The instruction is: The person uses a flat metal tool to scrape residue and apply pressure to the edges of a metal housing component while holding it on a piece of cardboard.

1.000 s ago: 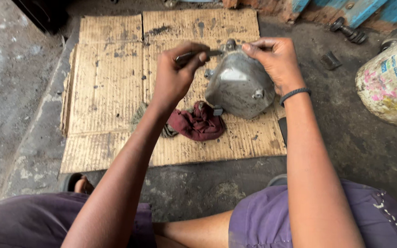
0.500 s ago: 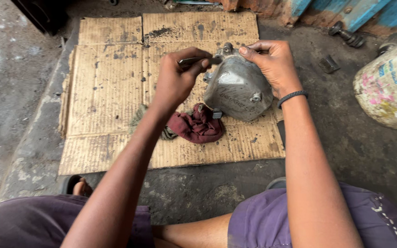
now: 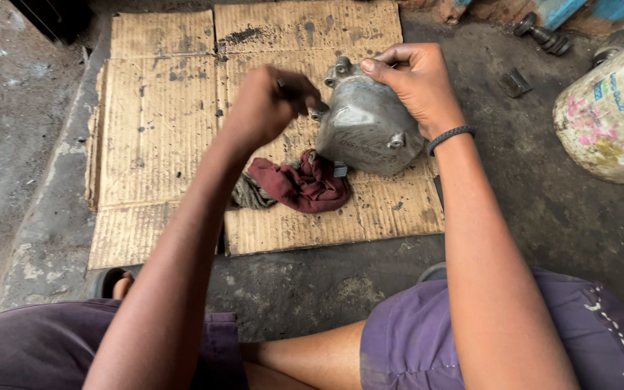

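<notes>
Flattened cardboard (image 3: 160, 137) covers the grimy concrete floor (image 3: 543, 217). On it rests a grey metal housing (image 3: 366, 126), gripped at its top edge by the right hand (image 3: 413, 79). Left hand (image 3: 265, 105), blurred, is closed around a slim tool at the housing's left side. A maroon rag (image 3: 301, 184) lies just below.

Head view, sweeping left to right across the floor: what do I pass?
Cardboard sheet → left hand → dark red rag → grey metal housing → right hand → small metal piece → painted drum.
</notes>
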